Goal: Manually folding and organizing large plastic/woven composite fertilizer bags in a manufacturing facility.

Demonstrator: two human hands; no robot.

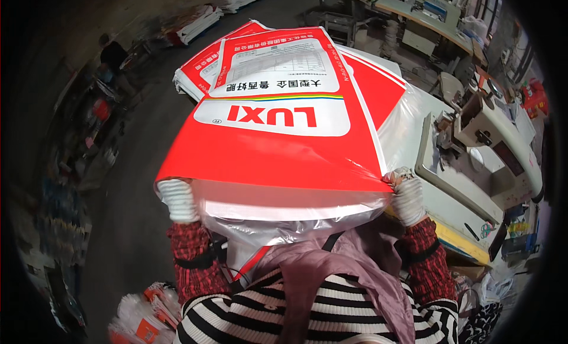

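A large red and white plastic sack (260, 160) lies in front of me, its open mouth facing me. A clear plastic liner (254, 228) sticks out of the mouth and sags below the edge. My left hand (179, 201), in a white ribbed knit glove, is closed on the mouth's left corner, its fingertips hidden by the sack. At the right corner my right hand (408, 196), gloved alike, pinches the red edge together with the film. The edge is stretched between both hands. Under the sack's far part more red and white sacks (198, 65) lie fanned in a pile.
A white sewing machine (497, 143) stands on the pale worktable (438, 187) to my right. Small green-handled scissors (487, 230) lie near the table's yellow front edge. Bundled sacks (145, 320) lie at lower left. Another person (112, 54) is at the far left.
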